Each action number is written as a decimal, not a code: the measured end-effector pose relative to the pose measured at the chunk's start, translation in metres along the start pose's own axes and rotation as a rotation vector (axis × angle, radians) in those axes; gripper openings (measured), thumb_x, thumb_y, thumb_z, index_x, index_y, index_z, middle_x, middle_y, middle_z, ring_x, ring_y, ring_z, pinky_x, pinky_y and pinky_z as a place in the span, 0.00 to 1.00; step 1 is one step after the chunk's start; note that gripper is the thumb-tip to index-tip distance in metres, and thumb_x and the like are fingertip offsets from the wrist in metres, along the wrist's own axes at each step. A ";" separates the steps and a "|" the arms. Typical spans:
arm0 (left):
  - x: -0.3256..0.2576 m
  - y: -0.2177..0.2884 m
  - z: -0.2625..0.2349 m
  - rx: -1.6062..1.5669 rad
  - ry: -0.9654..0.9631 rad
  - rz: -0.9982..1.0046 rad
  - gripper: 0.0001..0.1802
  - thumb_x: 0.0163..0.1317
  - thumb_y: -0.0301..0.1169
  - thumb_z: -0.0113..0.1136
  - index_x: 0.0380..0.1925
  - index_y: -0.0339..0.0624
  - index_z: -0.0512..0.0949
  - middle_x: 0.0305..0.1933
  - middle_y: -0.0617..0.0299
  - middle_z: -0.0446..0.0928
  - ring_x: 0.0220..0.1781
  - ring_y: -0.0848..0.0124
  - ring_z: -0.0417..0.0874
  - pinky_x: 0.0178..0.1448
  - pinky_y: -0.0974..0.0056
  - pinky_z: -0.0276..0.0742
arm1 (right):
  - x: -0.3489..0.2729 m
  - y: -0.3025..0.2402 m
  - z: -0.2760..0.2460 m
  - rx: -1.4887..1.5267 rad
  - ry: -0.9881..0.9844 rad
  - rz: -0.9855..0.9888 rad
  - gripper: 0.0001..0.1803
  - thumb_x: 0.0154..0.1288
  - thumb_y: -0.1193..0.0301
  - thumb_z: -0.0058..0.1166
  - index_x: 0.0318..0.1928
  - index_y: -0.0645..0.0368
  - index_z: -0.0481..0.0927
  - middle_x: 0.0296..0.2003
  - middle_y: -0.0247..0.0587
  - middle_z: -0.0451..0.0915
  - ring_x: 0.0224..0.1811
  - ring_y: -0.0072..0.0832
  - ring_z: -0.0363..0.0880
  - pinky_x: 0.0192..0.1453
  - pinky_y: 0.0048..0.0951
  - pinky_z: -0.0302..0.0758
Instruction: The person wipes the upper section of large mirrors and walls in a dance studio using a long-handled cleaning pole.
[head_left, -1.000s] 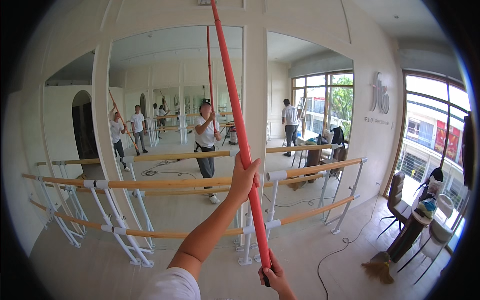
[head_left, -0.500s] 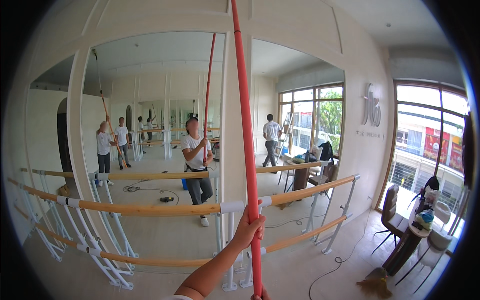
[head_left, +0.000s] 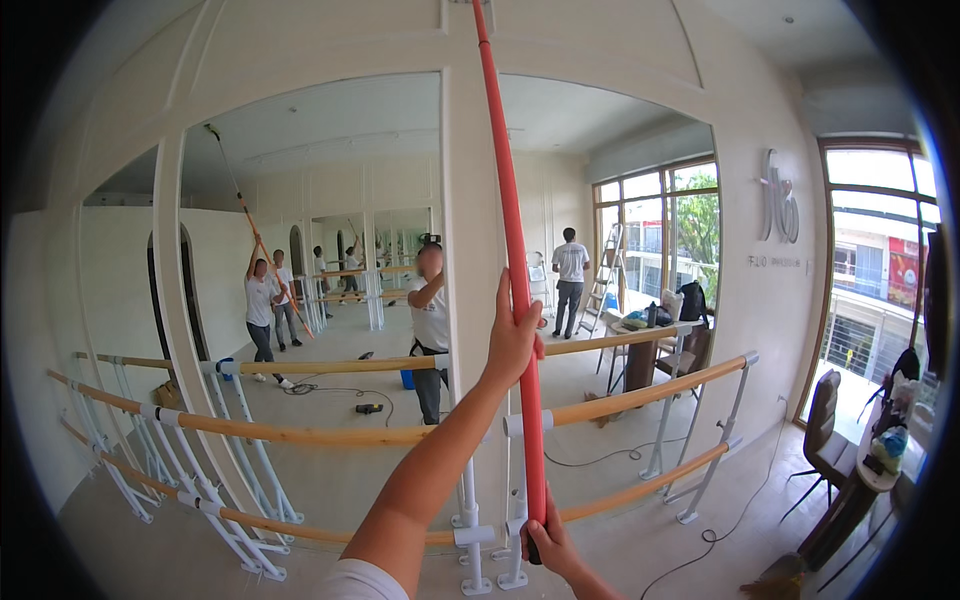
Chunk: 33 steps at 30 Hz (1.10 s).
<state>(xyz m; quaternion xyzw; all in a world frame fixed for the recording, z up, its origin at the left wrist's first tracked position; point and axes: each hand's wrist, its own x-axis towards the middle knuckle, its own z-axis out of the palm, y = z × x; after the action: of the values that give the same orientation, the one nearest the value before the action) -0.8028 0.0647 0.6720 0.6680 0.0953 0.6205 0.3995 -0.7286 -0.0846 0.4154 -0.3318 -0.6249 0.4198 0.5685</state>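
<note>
A long red pole stands nearly upright before me, its upper end running out at the top of the head view. My left hand is wrapped round its shaft at mid height, the arm stretched up and forward. Lower down, my right hand grips the pole close to its black bottom end. Behind the pole is a white strip of wall between two large mirrors. What the pole's top touches cannot be made out.
Wooden barres on white metal stands cross in front of the mirrors. A table with bags and a brown chair stand at right, beside the window. A cable lies on the floor. Mirrored people include one raising a pole.
Both hands and the pole have risen in view, bringing the right hand and the pole's bottom end into sight. The view has shifted slightly. A mirrored person's pole has moved.
</note>
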 end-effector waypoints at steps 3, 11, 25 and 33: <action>0.110 0.095 0.030 -0.019 0.027 0.061 0.38 0.63 0.37 0.52 0.68 0.58 0.43 0.33 0.59 0.69 0.18 0.74 0.70 0.19 0.68 0.71 | 0.062 -0.112 -0.027 0.358 -0.207 -0.386 0.42 0.69 0.71 0.41 0.70 0.37 0.27 0.31 0.42 0.70 0.18 0.23 0.70 0.24 0.24 0.71; 0.061 -0.002 0.074 0.229 0.108 0.028 0.36 0.67 0.32 0.44 0.69 0.64 0.38 0.29 0.60 0.69 0.12 0.75 0.67 0.14 0.69 0.69 | 0.024 0.000 -0.104 1.002 -0.335 0.046 0.32 0.65 0.63 0.49 0.67 0.39 0.53 0.27 0.39 0.68 0.18 0.26 0.66 0.21 0.26 0.63; 0.144 0.081 0.104 0.425 0.226 0.108 0.40 0.64 0.35 0.49 0.69 0.57 0.37 0.32 0.57 0.73 0.21 0.70 0.75 0.22 0.65 0.76 | 0.076 -0.129 -0.124 0.994 -0.359 0.026 0.28 0.70 0.57 0.41 0.67 0.33 0.52 0.28 0.36 0.70 0.15 0.22 0.63 0.19 0.22 0.62; 0.056 0.007 0.101 0.646 0.214 0.023 0.41 0.65 0.30 0.46 0.69 0.56 0.33 0.22 0.53 0.75 0.16 0.65 0.75 0.21 0.62 0.73 | 0.092 -0.078 -0.117 0.875 -0.232 0.071 0.25 0.69 0.55 0.42 0.64 0.40 0.57 0.26 0.36 0.70 0.16 0.22 0.64 0.20 0.22 0.60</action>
<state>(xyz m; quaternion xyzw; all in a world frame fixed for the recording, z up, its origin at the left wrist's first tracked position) -0.7021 0.0535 0.7276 0.6923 0.3209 0.6292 0.1479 -0.6201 -0.0188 0.5257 -0.0323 -0.4363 0.6982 0.5666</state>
